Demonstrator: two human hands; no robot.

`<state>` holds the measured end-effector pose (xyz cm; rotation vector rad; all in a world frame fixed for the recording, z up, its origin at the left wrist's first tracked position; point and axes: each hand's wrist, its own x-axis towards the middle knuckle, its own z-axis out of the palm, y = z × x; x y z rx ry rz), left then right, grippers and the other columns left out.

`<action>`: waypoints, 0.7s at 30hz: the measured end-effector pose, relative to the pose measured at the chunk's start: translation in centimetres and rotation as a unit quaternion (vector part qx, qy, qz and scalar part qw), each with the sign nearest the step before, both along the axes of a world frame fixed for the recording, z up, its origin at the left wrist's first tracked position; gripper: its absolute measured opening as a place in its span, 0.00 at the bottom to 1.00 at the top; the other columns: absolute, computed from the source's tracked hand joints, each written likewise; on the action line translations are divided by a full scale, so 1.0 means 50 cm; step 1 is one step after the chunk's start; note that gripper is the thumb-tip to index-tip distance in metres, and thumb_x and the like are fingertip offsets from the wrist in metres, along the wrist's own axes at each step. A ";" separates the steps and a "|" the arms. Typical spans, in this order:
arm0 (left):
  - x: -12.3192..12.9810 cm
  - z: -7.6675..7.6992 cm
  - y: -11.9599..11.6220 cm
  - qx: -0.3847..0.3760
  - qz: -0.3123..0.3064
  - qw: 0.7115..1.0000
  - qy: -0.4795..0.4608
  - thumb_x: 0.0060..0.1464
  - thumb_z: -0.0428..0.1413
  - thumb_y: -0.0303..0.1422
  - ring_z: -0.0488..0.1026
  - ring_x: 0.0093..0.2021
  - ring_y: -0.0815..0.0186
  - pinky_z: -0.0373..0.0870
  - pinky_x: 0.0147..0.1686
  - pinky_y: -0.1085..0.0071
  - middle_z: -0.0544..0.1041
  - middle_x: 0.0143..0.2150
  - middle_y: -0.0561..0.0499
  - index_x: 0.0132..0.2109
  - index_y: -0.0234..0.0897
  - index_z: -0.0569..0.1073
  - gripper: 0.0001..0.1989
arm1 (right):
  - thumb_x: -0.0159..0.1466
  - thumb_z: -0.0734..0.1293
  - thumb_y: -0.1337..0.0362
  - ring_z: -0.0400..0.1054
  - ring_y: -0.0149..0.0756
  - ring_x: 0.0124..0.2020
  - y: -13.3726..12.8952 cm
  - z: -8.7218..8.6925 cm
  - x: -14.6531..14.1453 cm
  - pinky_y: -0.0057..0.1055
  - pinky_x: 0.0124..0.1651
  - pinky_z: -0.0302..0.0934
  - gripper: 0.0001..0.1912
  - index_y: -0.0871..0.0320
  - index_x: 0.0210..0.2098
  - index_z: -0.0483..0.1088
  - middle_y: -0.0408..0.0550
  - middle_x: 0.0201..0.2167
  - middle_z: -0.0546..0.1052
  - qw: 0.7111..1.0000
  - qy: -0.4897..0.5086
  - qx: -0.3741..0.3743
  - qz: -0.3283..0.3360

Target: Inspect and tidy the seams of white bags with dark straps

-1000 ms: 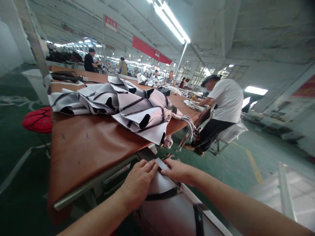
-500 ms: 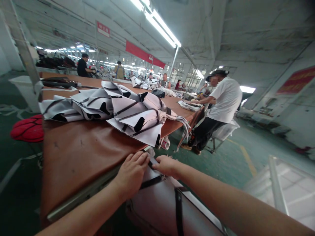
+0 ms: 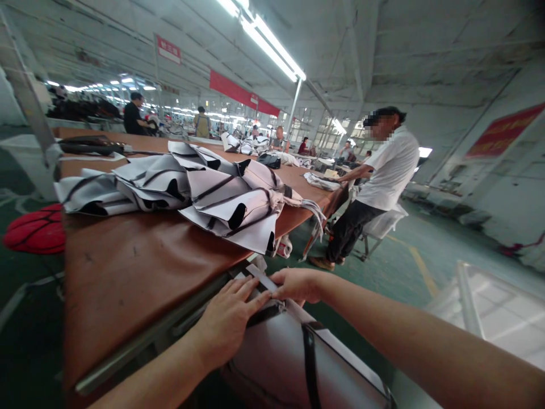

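Below the table's near edge hangs a large white bag-like piece (image 3: 276, 355) with black straps and a silvery sheen. My left hand (image 3: 230, 315) lies over its upper end, the fingers bent down around the edge and the thumb stretched toward my right hand. From the other side my right hand (image 3: 298, 286) pinches the same end between thumb and fingers. A flat pale strip (image 3: 260, 277) pokes up between the two hands. The lower part of the piece runs out of view, and my right fingertips are partly hidden behind it.
On the brown-covered table (image 3: 128, 272) lies a heap of similar white pieces (image 3: 221, 190) with black trim. A co-worker in a white shirt (image 3: 389, 170) stands at the table's right side. A red round bundle (image 3: 36, 227) is at the left, a white-framed bin (image 3: 489, 312) at the right.
My left thumb has stretched out toward my right thumb, and my left fingers have spread slightly. The pale strip shows more between the hands. The co-worker has straightened a little.
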<state>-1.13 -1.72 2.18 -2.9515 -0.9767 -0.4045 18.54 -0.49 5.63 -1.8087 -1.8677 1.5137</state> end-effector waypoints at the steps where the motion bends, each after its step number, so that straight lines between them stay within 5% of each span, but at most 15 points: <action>1: 0.000 -0.002 -0.001 0.000 0.001 1.000 0.002 0.47 0.48 0.22 0.54 0.61 0.58 0.53 0.58 0.57 0.56 0.64 0.50 0.61 0.53 0.57 0.34 | 0.52 0.60 0.71 0.67 0.30 0.25 0.001 0.001 0.000 0.31 0.28 0.65 0.15 0.56 0.39 0.68 0.43 0.31 0.71 1.000 -0.001 -0.004 0.000; 8: 0.000 -0.019 0.008 0.020 -0.008 1.000 -0.001 0.54 0.47 0.26 0.55 0.61 0.58 0.49 0.59 0.55 0.58 0.63 0.48 0.60 0.49 0.60 0.26 | 0.48 0.62 0.73 0.68 0.35 0.25 0.000 0.012 -0.003 0.38 0.25 0.66 0.24 0.53 0.45 0.66 0.45 0.33 0.71 0.997 -0.070 -0.012 0.039; 14: 0.020 0.000 -0.014 0.002 0.013 0.999 -0.031 0.54 0.47 0.26 0.56 0.60 0.58 0.50 0.57 0.56 0.62 0.60 0.49 0.57 0.46 0.63 0.24 | 0.45 0.67 0.71 0.69 0.37 0.27 -0.003 0.004 0.012 0.38 0.25 0.68 0.22 0.56 0.41 0.69 0.46 0.31 0.72 0.998 -0.063 -0.013 0.018; 21: 0.045 0.001 -0.054 -0.023 -0.034 0.998 -0.045 0.56 0.46 0.24 0.60 0.55 0.62 0.51 0.56 0.62 0.67 0.55 0.51 0.55 0.42 0.64 0.20 | 0.51 0.64 0.67 0.68 0.44 0.37 -0.015 0.001 0.021 0.46 0.27 0.68 0.22 0.56 0.47 0.64 0.50 0.43 0.68 0.994 -0.088 -0.025 0.057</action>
